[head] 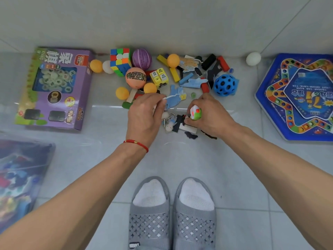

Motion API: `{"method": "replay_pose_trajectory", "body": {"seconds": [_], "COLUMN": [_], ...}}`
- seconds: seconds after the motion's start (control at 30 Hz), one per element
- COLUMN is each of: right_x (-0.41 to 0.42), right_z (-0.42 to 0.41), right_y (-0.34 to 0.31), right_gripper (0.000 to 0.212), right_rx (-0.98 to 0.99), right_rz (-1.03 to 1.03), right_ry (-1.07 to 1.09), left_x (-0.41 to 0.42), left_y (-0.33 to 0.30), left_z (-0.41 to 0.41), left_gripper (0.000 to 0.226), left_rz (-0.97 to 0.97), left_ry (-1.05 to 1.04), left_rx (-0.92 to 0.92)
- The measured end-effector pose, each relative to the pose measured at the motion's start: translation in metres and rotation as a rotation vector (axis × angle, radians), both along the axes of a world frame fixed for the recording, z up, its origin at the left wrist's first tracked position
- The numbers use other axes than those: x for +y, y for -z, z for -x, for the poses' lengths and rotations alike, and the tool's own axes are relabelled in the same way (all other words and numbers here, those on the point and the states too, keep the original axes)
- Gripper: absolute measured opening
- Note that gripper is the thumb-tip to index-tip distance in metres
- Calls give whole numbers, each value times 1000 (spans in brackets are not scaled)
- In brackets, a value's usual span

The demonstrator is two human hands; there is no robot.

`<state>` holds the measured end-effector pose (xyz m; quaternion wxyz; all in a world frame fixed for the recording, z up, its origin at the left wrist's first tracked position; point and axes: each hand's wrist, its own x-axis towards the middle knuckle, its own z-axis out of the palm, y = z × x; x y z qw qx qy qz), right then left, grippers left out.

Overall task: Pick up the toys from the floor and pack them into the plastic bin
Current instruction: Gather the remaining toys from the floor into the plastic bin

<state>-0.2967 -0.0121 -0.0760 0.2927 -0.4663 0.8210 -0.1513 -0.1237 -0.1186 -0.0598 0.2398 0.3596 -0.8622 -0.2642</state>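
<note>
Grey tiles (pixel 180 159) hold bright balls, blocks, puzzle toys (pixel 162 74).

Bare floor (pixel 180 159) lies open between the slippers (pixel 171 213) and the toy pile (pixel 162 76) — a free way in from the near side. Left of the pile the purple box (pixel 54 87) closes that flank; right of it the blue game board (pixel 297 96) does — the wall (pixel 162 24) stands just behind.
</note>
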Motion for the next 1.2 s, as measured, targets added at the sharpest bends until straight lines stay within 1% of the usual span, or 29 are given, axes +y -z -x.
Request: {"method": "replay_pose_trajectory", "body": {"seconds": [0.07,0.17,0.23,0.27,0.33,0.37,0.4,0.47,0.5,0.53,0.57,0.6,0.67,0.7,0.73,0.8,0.87,0.9,0.97,1.03,1.1,1.2], "right_x": [0,1,1,0,-1,0,1,9,15,22,30,37,53,60,66,75,76,75,74,75,74,73], "right_z": [0,-4,-8,-9,-8,-6,-3,3,6,7,8,9,6,3,1,-6,-13,-15,-20,-21,-20,-18], "right_y": [-3,-7,-8,-9,-11,-14,-18,-27,-30,-34,-36,-37,-35,-33,-28,-16,-8,-4,2,5,5,3], "right_gripper": [30,25,29,32,35,34,32,24,19,13,8,5,9,12,16,24,30,35,42,39,38,30], "right_rx": [15,29,41,42,17,-14,-63,-218,-314,-413,-500,-573,-677,-669,-572,-278,-52,25,141,220,229,193], "right_rz": [-26,-15,-21,-30,-37,-25,-1,69,110,149,175,197,211,192,154,63,12,-17,-66,-64,-75,-117], "right_ry": [-40,-90,-120,-127,-112,-72,3,235,364,487,589,661,725,711,653,485,364,318,259,249,283,339], "left_x": [3,9,12,14,22,26,31,38,41,43,46,48,54,58,60,63,64,63,60,57,56,55], "left_y": [-11,-17,-16,-16,-18,-21,-23,-26,-27,-26,-24,-23,-16,-11,-3,11,15,16,15,15,17,18], "left_z": [-1,-7,-13,-15,-16,-16,-15,-14,-13,-12,-12,-11,-8,-7,-6,0,8,12,19,23,26,29], "left_gripper": [16,8,14,16,18,18,17,14,13,13,13,13,14,15,19,35,48,49,44,35,27,25], "left_rz": [-133,-413,-558,-627,-718,-763,-839,-1009,-1053,-1055,-1021,-939,-641,-473,-317,-54,145,221,340,403,409,407], "left_ry": [-118,-334,-448,-482,-493,-469,-426,-326,-293,-271,-238,-176,35,151,246,366,382,386,419,457,489,513], "left_rx": [78,176,204,216,179,168,201,314,336,307,244,151,-35,-101,-171,-335,-455,-487,-540,-598,-642,-657]}}
